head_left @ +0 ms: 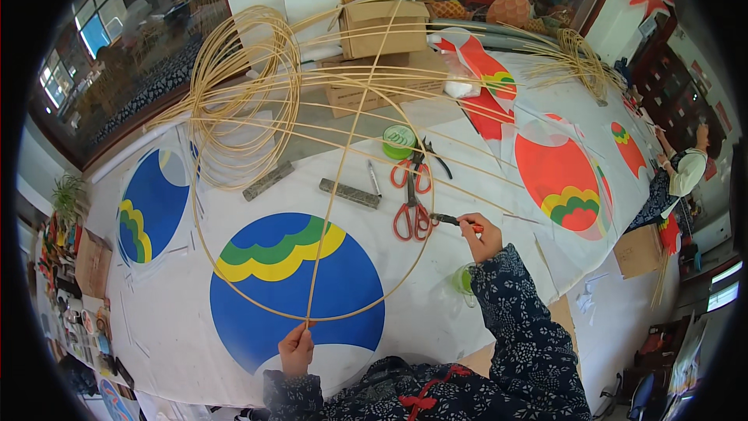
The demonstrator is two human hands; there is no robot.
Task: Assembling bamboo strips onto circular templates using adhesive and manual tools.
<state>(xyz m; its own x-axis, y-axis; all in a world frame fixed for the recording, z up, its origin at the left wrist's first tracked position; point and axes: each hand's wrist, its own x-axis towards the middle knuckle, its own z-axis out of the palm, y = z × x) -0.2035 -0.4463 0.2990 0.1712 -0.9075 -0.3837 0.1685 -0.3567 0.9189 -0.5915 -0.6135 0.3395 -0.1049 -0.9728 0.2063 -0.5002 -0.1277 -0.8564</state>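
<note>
A large light-coloured bamboo hoop (383,297) crosses the middle of the view, with a long straight bamboo strip (338,175) running across it. My left hand (296,349) pinches the near end of the strip, where it meets the hoop's lower edge. Under that part lies a blue painted round sheet (343,284) with green and yellow scalloped bands. In my right hand (485,240) is a small tool (446,220) with an orange-red handle and dark head; its exact kind is unclear. The tool's tip is beside the hoop's right side. Red-handled scissors (411,217) lie just left of it.
Beyond lie more scissors, pliers (441,162), a green tape roll (399,140), a pen (374,178) and dark bars (348,192). Coiled bamboo strips (245,97) and a cardboard box (384,27) stand behind. Red painted sheets (549,160) are at right; another person (686,179) is far right.
</note>
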